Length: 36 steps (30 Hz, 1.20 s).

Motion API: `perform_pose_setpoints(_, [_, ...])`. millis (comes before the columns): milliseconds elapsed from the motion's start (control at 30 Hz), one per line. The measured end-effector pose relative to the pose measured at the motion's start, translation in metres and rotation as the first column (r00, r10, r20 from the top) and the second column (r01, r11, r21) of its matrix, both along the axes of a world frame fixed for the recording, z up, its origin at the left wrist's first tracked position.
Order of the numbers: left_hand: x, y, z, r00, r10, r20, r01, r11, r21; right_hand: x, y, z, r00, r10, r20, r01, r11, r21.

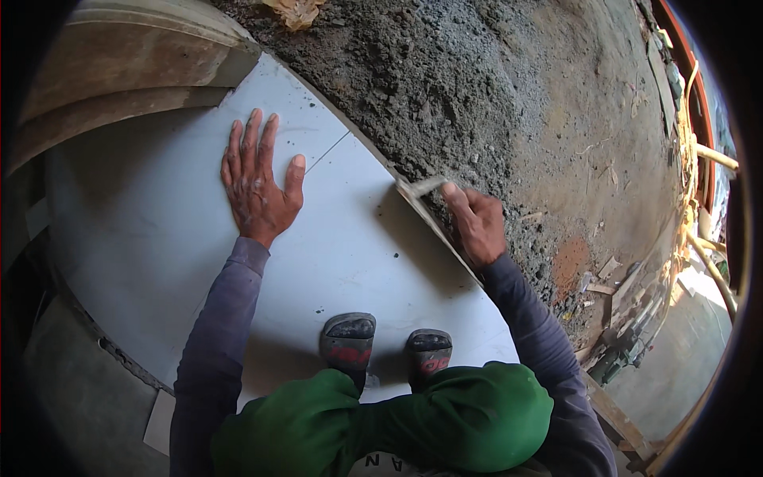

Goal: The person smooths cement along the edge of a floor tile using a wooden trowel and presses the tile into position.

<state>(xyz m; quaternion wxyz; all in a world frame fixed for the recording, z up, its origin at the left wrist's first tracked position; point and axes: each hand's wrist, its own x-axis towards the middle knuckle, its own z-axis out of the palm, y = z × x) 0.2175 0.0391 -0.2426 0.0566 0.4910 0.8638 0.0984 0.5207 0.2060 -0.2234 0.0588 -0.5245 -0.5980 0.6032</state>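
Observation:
My left hand (261, 187) lies flat on a white floor tile (135, 230) with fingers stretched out and spread, left of a thin joint between tiles. My right hand (477, 222) is closed round a metal trowel (415, 191), its long flat blade held on edge along the tiles' right border. Beside that border is a bed of grey, crumbly mortar (429, 87). My feet, in dark footwear (347, 342), rest on the tiles below and between my hands.
A curved concrete form (127, 60) rises at the upper left. A crumpled scrap (290, 12) sits at the top. On the right are bare rough ground (596, 159), wood offcuts (608, 413), dark clutter (628, 350) and poles (715, 155) by a red-edged opening.

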Motion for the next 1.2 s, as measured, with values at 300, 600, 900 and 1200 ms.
perform_pose_setpoints(300, [-0.002, 0.006, 0.004, 1.0, -0.02, 0.01, 0.02, 0.999, -0.034, 0.048, -0.016, -0.002, 0.983, -0.017, 0.183, 0.027, 0.998, -0.053])
perform_pose_setpoints(600, [0.002, 0.006, 0.001, 0.999, -0.037, 0.001, 0.037, 0.999, -0.024, -0.007, 0.009, -0.015, 0.981, 0.093, 0.172, -0.092, 0.996, -0.011])
perform_pose_setpoints(900, [0.006, 0.009, -0.002, 0.998, -0.051, -0.034, 0.05, 0.998, -0.038, -0.05, 0.019, -0.017, 0.999, 0.013, 0.04, -0.012, 1.0, -0.007])
perform_pose_setpoints(1200, [0.004, 0.009, 0.001, 0.997, -0.047, -0.057, 0.044, 0.998, -0.041, -0.048, 0.012, -0.001, 1.0, 0.027, 0.009, -0.027, 0.999, 0.033])
